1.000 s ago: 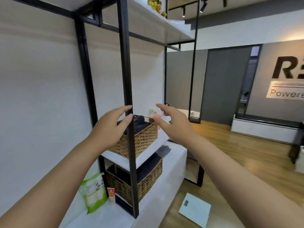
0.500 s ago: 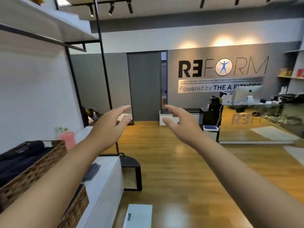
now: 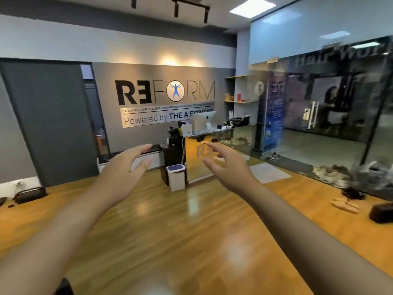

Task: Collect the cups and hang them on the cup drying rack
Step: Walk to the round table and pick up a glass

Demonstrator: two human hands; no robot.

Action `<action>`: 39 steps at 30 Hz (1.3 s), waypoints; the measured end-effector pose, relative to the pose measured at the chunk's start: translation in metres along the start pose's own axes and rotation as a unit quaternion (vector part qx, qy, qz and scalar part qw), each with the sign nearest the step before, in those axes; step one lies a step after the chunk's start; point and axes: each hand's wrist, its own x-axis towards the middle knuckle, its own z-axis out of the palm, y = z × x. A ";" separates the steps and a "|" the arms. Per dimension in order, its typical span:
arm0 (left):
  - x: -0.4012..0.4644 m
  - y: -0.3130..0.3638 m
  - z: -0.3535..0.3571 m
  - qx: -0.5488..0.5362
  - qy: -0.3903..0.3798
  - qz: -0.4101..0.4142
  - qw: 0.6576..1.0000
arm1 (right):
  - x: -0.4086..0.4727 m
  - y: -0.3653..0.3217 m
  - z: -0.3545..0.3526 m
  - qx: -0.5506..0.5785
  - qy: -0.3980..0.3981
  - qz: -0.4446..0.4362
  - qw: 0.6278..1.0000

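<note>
No cup and no cup drying rack shows in the head view. My left hand [image 3: 125,167] and my right hand [image 3: 227,167] are stretched out in front of me at chest height, palms facing each other, fingers apart. Neither hand holds anything. Both hang in the air over a wooden floor, far from any object.
A reception desk [image 3: 204,154] with a monitor [image 3: 204,122] stands at the back under the wall sign. A white bin [image 3: 176,177] and a dark cabinet [image 3: 174,158] stand before it. A glass wall [image 3: 329,124] runs along the right, with shoes [image 3: 344,205] beneath it. A bag [image 3: 29,194] lies at left.
The view has swung right, away from the black shelf with wicker baskets, toward the reception desk and glass wall. Both hands keep the same outstretched, empty pose.
</note>
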 end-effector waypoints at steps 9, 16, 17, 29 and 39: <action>0.152 0.003 0.122 -0.109 -0.109 0.151 0.976 | 0.028 0.072 -0.038 -0.106 0.127 0.137 0.977; 0.223 0.067 0.252 -0.168 -0.167 0.245 0.940 | 0.025 0.150 -0.102 -0.191 0.201 0.224 0.935; 0.233 0.080 0.271 -0.177 -0.172 0.253 0.935 | 0.027 0.164 -0.113 -0.199 0.209 0.232 0.929; 0.387 0.246 0.472 -0.296 -0.208 0.335 0.870 | 0.074 0.332 -0.265 -0.257 0.295 0.293 0.872; 0.474 0.388 0.640 -0.412 -0.279 0.403 0.768 | 0.090 0.457 -0.361 -0.277 0.369 0.361 0.811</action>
